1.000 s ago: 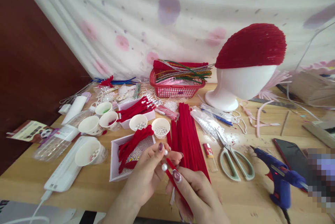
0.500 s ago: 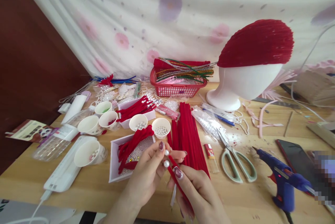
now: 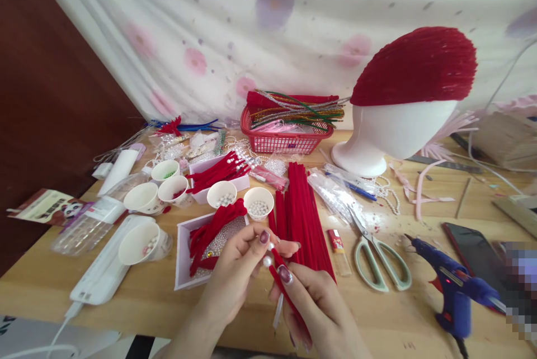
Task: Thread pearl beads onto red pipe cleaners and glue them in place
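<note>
Two red pipe cleaners (image 3: 290, 291) tipped with white pearl beads lie in my right hand (image 3: 321, 306), pinched between thumb and fingers. The lower pearl bead (image 3: 267, 261) sits in plain sight. My left hand (image 3: 239, 269) is closed at the upper pearl bead (image 3: 271, 246), its thumb partly covering that bead. The left fingertips behind the pipe cleaners are partly hidden. Beyond my hands is a bundle of long red pipe cleaners (image 3: 308, 219). To the left, a white box (image 3: 182, 261) holds bent red pieces and small beads.
Paper cups with beads, such as a cup (image 3: 259, 197), stand at left. A red basket (image 3: 289, 143) and a white mannequin head (image 3: 403, 130) in a red cap are behind. Scissors (image 3: 380, 261), a lighter (image 3: 339, 253), a blue glue gun (image 3: 455, 286) and a phone (image 3: 474, 253) lie right.
My left thumb and the upper pearl bead have shifted slightly right, and the thumb now covers more of that bead. My right hand keeps its hold on the pipe cleaners.
</note>
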### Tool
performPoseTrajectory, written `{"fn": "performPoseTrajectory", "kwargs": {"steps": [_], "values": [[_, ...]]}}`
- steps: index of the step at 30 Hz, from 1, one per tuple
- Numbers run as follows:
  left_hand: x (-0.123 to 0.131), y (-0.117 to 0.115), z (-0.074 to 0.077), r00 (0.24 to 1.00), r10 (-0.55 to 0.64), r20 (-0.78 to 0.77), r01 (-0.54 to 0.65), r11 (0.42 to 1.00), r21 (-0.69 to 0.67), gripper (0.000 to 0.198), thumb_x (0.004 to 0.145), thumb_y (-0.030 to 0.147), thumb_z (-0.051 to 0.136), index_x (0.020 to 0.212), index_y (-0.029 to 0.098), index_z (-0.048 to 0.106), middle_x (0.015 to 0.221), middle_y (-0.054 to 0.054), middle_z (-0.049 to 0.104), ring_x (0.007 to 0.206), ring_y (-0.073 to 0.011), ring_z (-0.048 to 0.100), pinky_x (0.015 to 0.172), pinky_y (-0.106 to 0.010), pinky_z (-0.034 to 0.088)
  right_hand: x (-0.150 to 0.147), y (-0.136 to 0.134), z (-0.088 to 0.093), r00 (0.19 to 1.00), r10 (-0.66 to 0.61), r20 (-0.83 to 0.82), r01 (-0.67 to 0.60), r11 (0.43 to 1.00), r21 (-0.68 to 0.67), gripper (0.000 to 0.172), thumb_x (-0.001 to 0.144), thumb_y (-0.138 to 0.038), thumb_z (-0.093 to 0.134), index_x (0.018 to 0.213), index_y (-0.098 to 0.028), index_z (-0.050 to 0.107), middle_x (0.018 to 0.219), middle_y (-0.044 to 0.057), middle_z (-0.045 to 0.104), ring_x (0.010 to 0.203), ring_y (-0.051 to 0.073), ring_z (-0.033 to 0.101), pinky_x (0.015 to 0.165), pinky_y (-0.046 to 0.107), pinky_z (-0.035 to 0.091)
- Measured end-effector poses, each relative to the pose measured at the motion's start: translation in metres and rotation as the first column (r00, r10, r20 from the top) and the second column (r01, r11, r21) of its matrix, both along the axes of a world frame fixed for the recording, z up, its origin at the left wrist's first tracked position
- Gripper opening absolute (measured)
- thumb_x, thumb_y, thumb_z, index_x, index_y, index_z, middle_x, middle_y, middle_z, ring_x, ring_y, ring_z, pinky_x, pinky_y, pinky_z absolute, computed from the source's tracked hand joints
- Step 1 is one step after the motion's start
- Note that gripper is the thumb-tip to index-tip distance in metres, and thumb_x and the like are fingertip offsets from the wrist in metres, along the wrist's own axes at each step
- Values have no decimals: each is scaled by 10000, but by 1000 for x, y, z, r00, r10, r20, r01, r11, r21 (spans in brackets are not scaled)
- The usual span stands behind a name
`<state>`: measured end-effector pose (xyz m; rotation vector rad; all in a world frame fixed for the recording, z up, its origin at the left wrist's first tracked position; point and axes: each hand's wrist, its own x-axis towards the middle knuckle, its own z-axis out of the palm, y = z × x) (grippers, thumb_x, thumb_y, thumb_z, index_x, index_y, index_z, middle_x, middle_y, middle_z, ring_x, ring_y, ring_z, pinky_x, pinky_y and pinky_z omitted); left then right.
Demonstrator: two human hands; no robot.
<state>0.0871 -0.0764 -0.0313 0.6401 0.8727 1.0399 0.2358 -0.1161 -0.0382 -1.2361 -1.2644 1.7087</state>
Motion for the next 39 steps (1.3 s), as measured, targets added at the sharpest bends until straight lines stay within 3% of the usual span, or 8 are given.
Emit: {"fn": "performPoseTrajectory", "kwargs": {"steps": [4,11,20,26,39], "values": [[-5,1,3,999,-3,-50,5,1000,31,329,793,488,826,802,184,699,847,-79,831,932,-238,772,809,-275,560,0,0,1,1000,3,24,-3,1000,-6,631,945,-747,448,762,-173,634,435,-68,436,374,72,364,405,204,264],[-8,0,6,984,-32,-176,45,996,73,353,818,514,791,858,164,776,962,-111,834,966,-256,769,918,-335,562,0,-3,3,999,2,35,-2,1000,-7,637,940,-755,447,752,-177,640,432,-71,422,371,69,353,393,200,259],[-1,-5,2,987,55,-151,-47,997,58,346,799,496,817,877,169,734,926,-110,837,946,-251,773,905,-347,576,1,-3,3,999,6,33,-7,1000,12,619,952,-741,440,775,-179,628,440,-71,424,388,73,365,404,197,270],[3,-8,3,993,-2,-117,1,1000,-9,331,772,470,845,834,166,731,909,-112,835,894,-238,773,814,-308,582,3,-2,-2,998,30,50,-33,997,64,610,971,-731,406,784,-181,591,458,-62,451,395,79,388,403,198,277],[6,-9,10,986,-64,-157,70,997,36,310,802,432,823,933,165,733,889,-115,828,741,-184,730,542,-198,501,6,-3,-5,1000,11,7,-11,999,48,615,973,-724,415,832,-159,613,448,-68,454,378,79,379,399,201,269]]}}
